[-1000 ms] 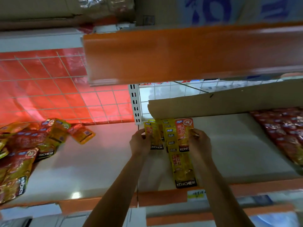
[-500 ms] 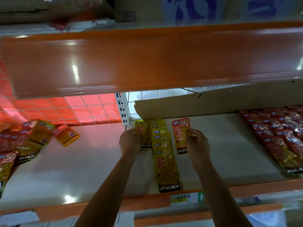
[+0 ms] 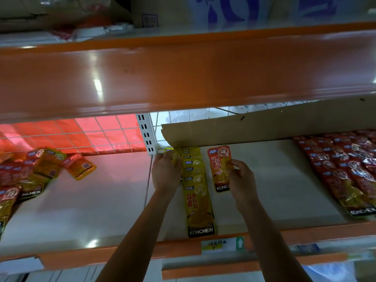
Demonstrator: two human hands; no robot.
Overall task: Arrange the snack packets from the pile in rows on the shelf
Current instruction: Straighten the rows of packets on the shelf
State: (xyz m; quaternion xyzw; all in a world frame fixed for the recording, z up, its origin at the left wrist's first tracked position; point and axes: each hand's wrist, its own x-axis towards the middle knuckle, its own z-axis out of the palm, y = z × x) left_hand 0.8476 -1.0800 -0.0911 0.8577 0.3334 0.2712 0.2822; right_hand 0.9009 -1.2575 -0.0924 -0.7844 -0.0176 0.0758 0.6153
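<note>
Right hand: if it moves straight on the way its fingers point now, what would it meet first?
Past the orange packet pinched by the right hand, the shelf looks free; the first obstacle is probably the cardboard sheet at the back, though depth is unclear.

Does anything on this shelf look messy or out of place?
The pile at the shelf's left end lies jumbled, packets overlapping at odd angles, unlike the straight yellow row near the middle.
</note>
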